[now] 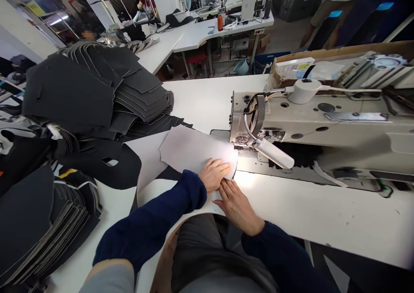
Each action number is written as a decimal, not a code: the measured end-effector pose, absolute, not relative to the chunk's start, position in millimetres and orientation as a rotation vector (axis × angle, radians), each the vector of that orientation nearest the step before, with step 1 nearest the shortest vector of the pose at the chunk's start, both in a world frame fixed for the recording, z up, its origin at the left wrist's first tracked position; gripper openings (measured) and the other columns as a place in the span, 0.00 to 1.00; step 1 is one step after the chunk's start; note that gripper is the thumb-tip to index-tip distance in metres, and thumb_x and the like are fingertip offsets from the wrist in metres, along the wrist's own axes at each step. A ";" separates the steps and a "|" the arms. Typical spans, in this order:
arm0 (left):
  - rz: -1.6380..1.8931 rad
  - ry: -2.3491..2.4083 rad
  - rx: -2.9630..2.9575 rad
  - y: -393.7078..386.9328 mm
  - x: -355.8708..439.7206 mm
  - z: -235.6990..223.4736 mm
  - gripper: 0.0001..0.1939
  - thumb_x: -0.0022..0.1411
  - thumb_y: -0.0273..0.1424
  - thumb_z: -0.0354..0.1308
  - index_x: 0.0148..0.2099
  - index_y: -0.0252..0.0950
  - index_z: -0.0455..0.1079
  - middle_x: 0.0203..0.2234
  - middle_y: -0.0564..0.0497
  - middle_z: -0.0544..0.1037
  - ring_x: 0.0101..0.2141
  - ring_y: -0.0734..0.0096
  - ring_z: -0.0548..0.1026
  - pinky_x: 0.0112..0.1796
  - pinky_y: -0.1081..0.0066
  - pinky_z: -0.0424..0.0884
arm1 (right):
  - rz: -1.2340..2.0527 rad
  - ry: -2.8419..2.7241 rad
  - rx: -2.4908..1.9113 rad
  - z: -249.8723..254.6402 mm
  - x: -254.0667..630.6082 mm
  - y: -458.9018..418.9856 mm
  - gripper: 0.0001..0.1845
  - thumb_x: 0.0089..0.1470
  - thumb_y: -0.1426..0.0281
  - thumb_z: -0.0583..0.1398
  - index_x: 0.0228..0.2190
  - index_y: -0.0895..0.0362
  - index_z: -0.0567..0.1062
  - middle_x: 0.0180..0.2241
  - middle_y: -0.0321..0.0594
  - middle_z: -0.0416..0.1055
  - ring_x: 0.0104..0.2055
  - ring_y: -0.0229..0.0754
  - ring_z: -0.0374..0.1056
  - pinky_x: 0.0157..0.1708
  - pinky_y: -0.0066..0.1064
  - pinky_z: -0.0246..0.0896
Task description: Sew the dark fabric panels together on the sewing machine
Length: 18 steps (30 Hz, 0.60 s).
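Observation:
A pale grey cut fabric piece (190, 148) lies flat on the white sewing table (323, 211), its right edge near the needle area of the sewing machine (323, 120). My left hand (214, 173) rests flat on the piece's near corner, fingers stretched out. My right hand (235, 203) lies beside it, fingers extended and pressing the fabric's edge by the table front. Both sleeves are dark blue. A white tube lamp (273, 151) on a flexible neck lights the spot just right of my hands.
A tall heap of dark cut pieces (97, 90) fills the table's left, with another stack (39, 228) at the near left. A cardboard box (323, 58) sits behind the machine. Other work tables and a person stand at the back.

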<state>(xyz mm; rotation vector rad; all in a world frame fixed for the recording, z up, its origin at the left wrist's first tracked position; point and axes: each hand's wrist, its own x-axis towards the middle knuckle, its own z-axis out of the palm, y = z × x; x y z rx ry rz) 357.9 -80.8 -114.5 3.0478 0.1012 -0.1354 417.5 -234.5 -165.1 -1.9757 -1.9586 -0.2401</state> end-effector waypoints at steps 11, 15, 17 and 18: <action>-0.057 0.165 3.037 -67.6 388.1 -111.0 0.18 0.61 0.29 0.50 0.53 0.40 0.66 0.53 0.46 0.63 0.48 0.61 0.63 0.49 0.63 0.62 | -0.153 -1.958 -1.965 -158.2 417.1 -210.9 0.24 0.59 0.63 0.54 0.49 0.70 0.69 0.51 0.60 0.64 0.57 0.55 0.57 0.58 0.49 0.52; -0.088 0.131 3.069 -61.8 395.4 -109.3 0.19 0.60 0.28 0.50 0.54 0.36 0.65 0.43 0.43 0.66 0.42 0.59 0.64 0.42 0.62 0.64 | -0.151 -1.960 -1.965 -156.7 418.7 -203.4 0.22 0.59 0.66 0.53 0.49 0.70 0.68 0.51 0.60 0.65 0.57 0.56 0.57 0.58 0.51 0.51; -0.082 0.023 3.069 -55.7 394.3 -110.0 0.17 0.60 0.27 0.49 0.52 0.35 0.65 0.41 0.44 0.67 0.40 0.61 0.64 0.42 0.63 0.64 | -0.185 -1.947 -1.985 -158.1 420.9 -200.4 0.24 0.59 0.64 0.53 0.49 0.71 0.67 0.51 0.61 0.64 0.58 0.58 0.55 0.57 0.51 0.52; -0.082 -0.041 3.052 -52.0 392.8 -110.4 0.16 0.60 0.26 0.49 0.50 0.35 0.67 0.41 0.44 0.68 0.40 0.62 0.64 0.42 0.65 0.64 | -0.205 -1.941 -1.996 -159.0 422.3 -199.0 0.25 0.59 0.64 0.53 0.50 0.72 0.67 0.52 0.62 0.63 0.59 0.59 0.54 0.57 0.51 0.53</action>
